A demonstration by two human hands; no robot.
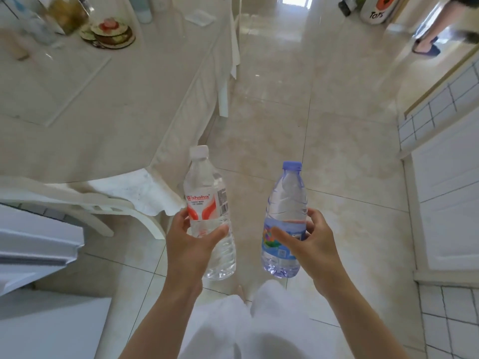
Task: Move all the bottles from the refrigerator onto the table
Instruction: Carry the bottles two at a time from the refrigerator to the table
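Note:
My left hand [190, 244] grips a clear water bottle [207, 193] with a white cap and a red-and-white label, held upright over the floor. My right hand [308, 242] grips a second clear bottle [285, 203] with a blue cap and a blue label, also upright. The two bottles are side by side, a little apart. The table [108, 120], covered in a cream cloth, lies ahead to the left, its near corner just beyond the left bottle. A white refrigerator part [36, 244] shows at the left edge.
On the table's far end stand glassware [39, 24], stacked patterned coasters [111, 32] and a clear tray [199, 16]. A white chair [103, 203] sits at the table's near corner. A person's slippered foot [426, 46] is on the floor at the far right. Tiled wall [445, 104] on the right.

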